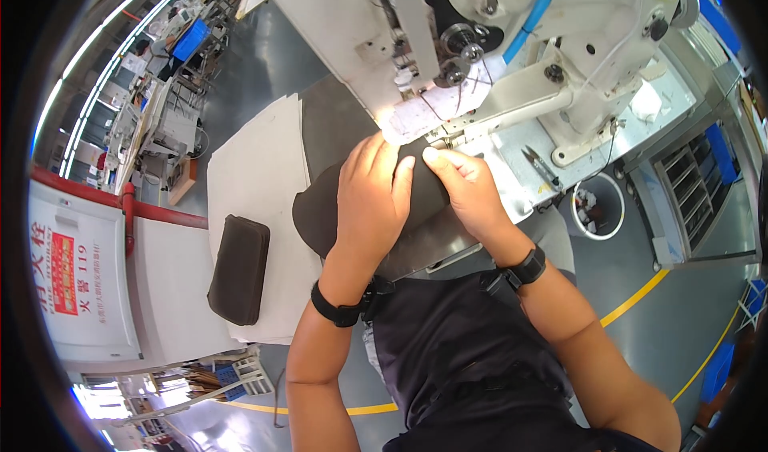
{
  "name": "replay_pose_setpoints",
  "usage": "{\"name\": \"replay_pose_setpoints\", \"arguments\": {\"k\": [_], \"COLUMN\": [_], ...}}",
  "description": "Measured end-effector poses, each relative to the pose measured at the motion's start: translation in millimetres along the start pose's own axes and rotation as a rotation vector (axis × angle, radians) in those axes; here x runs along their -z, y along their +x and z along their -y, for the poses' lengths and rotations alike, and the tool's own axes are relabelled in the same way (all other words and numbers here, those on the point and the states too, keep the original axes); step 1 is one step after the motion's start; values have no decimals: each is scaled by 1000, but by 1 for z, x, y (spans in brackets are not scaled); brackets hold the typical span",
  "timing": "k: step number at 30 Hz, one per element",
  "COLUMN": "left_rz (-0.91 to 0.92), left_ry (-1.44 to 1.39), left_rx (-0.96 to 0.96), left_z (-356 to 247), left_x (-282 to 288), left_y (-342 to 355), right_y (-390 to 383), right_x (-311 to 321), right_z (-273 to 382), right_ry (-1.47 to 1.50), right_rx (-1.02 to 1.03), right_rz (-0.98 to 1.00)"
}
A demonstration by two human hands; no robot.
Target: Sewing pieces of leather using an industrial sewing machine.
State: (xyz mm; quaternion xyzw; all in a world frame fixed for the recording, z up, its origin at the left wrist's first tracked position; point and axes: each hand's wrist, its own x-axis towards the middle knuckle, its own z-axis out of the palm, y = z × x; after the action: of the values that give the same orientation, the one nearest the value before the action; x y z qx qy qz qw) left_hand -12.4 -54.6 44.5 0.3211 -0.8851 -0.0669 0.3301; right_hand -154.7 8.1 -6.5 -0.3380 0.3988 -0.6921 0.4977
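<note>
A dark, thin sheet-like workpiece (314, 212) with a curved edge lies at the arm of a white sewing machine (504, 104), under its lit needle area. My left hand (370, 200) rests on the workpiece, fingers stretched toward the needle and thumb apart. On the other side, my right hand (474, 192) is closed, with thumb and forefinger pinching the workpiece's edge close to the machine arm. The needle and presser foot are largely hidden behind the machine head and my fingertips. Whether the workpiece is leather or cloth cannot be told.
A dark zipped-looking case (240, 270) lies on pale sheets (280, 292) at left. Dark tweezers or snips (540, 168) lie on the machine's metal table. A white bin (596, 208) with scraps stands at right, near a metal rack (692, 192).
</note>
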Motion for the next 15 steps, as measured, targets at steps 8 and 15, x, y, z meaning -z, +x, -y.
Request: {"name": "replay_pose_setpoints", "arguments": {"k": [8, 15], "left_rz": [-33, -33], "left_ry": [-2, 13], "left_rx": [-15, -39], "left_z": [-8, -9], "left_x": [4, 4], "left_y": [-12, -9], "right_y": [-13, -16], "right_x": [6, 6], "right_z": [0, 2], "right_ry": [-75, -47], "right_rx": [-91, -131], "right_rz": [10, 23]}}
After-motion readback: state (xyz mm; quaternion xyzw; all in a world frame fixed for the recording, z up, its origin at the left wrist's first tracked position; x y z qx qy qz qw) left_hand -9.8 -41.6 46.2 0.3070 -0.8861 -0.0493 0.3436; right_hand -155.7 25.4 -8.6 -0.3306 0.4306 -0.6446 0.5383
